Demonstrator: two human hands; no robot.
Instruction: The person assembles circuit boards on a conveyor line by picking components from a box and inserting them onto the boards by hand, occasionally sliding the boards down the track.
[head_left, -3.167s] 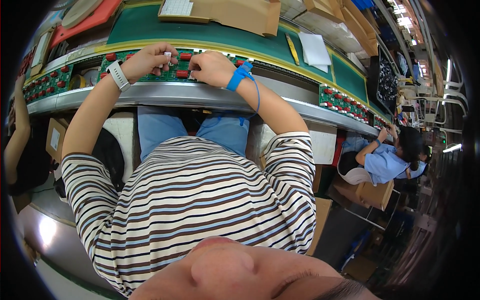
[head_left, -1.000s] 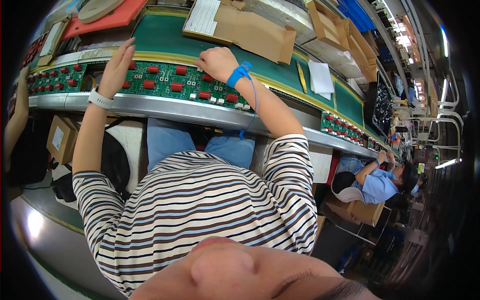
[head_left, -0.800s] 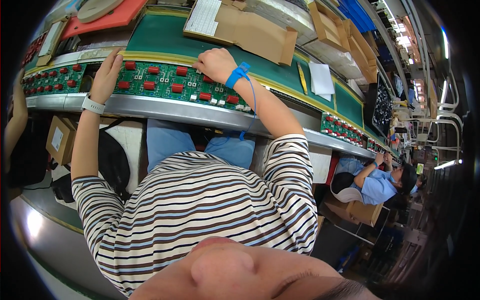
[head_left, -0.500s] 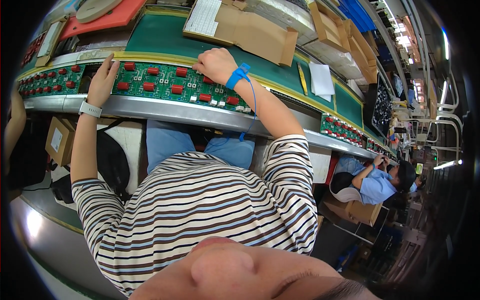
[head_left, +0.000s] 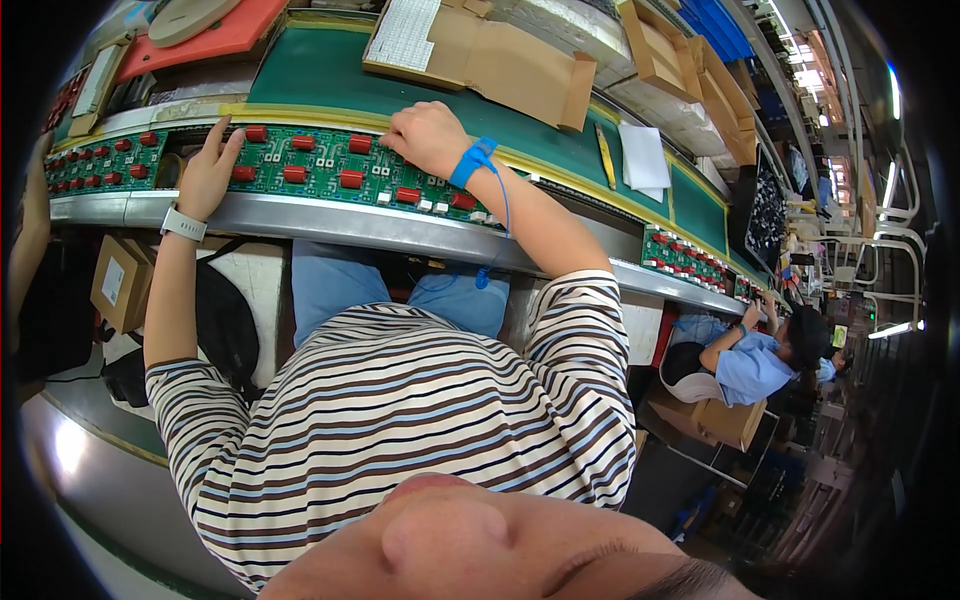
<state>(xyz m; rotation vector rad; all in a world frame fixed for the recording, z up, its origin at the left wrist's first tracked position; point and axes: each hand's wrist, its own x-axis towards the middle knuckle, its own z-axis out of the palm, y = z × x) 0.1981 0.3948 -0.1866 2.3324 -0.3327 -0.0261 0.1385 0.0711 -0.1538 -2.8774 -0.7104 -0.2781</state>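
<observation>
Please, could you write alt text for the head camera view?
A person's left hand is at the left end of a green circuit board with red components; the right hand, wearing a blue wrist strap, hides part of it. Beyond lies opened cardboard.

Left forearm (head_left: 170,290) bare, near upright; left wrist (head_left: 193,209) roughly in line with it; left hand (head_left: 204,178) loosely extended, fingers pointing up, thumb parted from index; right forearm (head_left: 535,222) bare, slanting up and leftward from elbow; right hand (head_left: 428,137) back uppermost, fingers bent and bunched, tips toward the left, partly hidden; hands well apart, right slightly higher in view.
</observation>
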